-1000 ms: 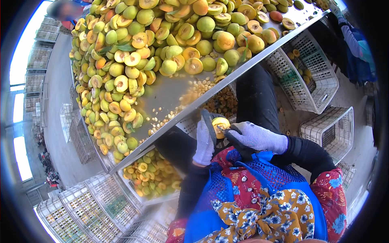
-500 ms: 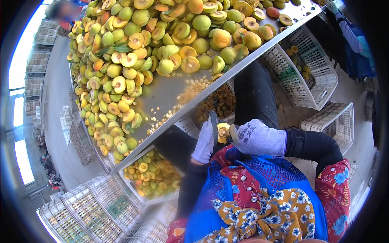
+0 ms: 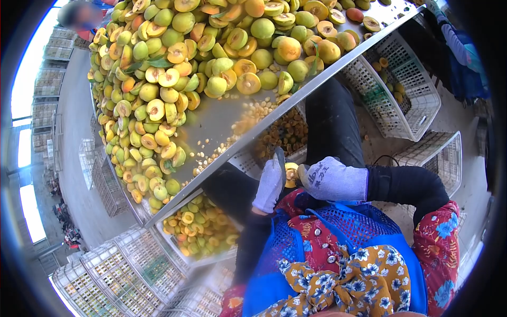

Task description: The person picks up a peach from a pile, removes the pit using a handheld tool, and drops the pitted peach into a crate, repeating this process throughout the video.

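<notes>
A yellow cut apricot half (image 3: pixel 290 174) sits between my two gloved hands, its hollow face showing. My left hand (image 3: pixel 270 183), in a pale knit glove with dark fingertips, is closed on its left edge. My right hand (image 3: pixel 336 180), in a similar glove with dark lettering, is curled at its right side, fingertips touching or very near it. Whether that hand holds a small tool is hidden. Beyond the metal rim, heaped green-yellow apricots (image 3: pixel 158 95), many halved, cover the steel table (image 3: pixel 211 124). Loose pale pits (image 3: pixel 248 119) lie along its near edge.
Below the table edge stand a crate of halved apricots (image 3: pixel 198 227) and a container of brownish pits (image 3: pixel 285 132). White plastic crates (image 3: pixel 127 269) are at lower left, with another crate (image 3: pixel 393 90) at right. Other people (image 3: pixel 84 18) are at the far edges.
Both hands have shifted very slightly, with the right wrist a little lower and further left. The apricot half stays between them and has turned slightly.
</notes>
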The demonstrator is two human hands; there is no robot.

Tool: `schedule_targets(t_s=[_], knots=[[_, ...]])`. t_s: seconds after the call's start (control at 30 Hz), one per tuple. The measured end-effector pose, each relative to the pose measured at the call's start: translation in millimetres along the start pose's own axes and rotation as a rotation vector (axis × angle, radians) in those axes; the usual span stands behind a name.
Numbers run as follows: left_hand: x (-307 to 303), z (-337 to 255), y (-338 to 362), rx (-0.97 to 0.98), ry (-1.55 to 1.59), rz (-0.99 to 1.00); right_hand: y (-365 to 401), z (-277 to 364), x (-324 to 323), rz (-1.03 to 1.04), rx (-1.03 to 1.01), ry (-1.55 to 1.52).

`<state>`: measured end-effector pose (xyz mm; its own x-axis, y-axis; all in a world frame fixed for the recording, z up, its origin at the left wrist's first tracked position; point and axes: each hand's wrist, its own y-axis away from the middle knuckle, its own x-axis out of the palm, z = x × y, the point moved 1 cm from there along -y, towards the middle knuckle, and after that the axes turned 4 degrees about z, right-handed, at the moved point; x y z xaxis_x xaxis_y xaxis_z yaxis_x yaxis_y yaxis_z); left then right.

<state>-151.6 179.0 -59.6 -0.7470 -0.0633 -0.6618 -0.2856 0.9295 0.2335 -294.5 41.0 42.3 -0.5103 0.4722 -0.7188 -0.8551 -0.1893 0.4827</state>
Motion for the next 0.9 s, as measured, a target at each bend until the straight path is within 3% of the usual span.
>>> schedule_targets(t_s=[0.07, 0.13, 0.27, 0.3, 0.37, 0.47, 0.53, 0.6, 0.63, 0.67, 0.73, 0.77, 0.83, 0.87, 0.9], knots=[[-6.6, -9.0, -4.9, -0.099, -0.022, 0.063, -3.1, -2.5, 4.5, 0.048, 0.002, 0.037], [-9.1, -5.9, -1.8, -0.014, -0.145, -0.044, -7.1, -1.9, 5.7, 0.088, 0.002, 0.112], [-22.9, 0.5, -4.8, 0.058, -0.127, -0.256, -17.5, 2.0, -0.1, -0.197, 0.164, 0.084], [-29.2, 4.8, -11.9, -0.195, 0.231, -0.077, -13.4, 4.6, -7.9, -0.292, 0.183, 0.073], [-52.2, -24.7, -1.8, -0.207, 0.596, -0.103, -11.5, 1.3, -11.3, -0.497, 0.241, 0.065], [-55.4, -2.4, 3.9, -0.256, 1.089, 0.02, -16.9, -24.3, -5.9, -0.596, 0.268, -0.24], [-52.9, 23.7, 11.7, -0.286, 1.48, 0.123, -20.7, -28.6, -3.4, -0.522, 0.254, -0.316], [-43.1, 33.9, 27.7, -0.37, 1.271, -0.162, -21.9, -26.5, -6.8, -0.436, 0.202, -0.403], [-59.5, 28.4, 35.7, -0.417, 1.298, -0.127, -24.5, -25.9, -9.5, -0.343, 0.198, -0.472], [-74.6, 18.2, 44.0, -0.464, 1.325, -0.092, -29.5, -26.7, -6.0, -0.413, 0.17, -0.481], [-94.6, 1.5, 63.6, -0.404, 1.139, -0.251, -43.2, -30.1, 6.3, -0.555, 0.112, -0.498], [-97.4, 22.1, 84.0, -0.381, 0.799, -0.291, -47.1, -31.2, 6.4, -0.597, 0.091, -0.557], [-111.8, 37.4, 120.9, -0.48, 0.635, -0.44, -51.7, -35.9, 3.6, -0.686, 0.059, -0.673], [-120.5, 34.0, 135.6, -0.604, 0.811, -0.558, -53.8, -39.3, 2.6, -0.646, 0.083, -0.677], [-123.3, 48.7, 158.2, -0.69, 0.555, -0.597, -54.9, -43.0, 2.4, -0.607, 0.109, -0.681]])
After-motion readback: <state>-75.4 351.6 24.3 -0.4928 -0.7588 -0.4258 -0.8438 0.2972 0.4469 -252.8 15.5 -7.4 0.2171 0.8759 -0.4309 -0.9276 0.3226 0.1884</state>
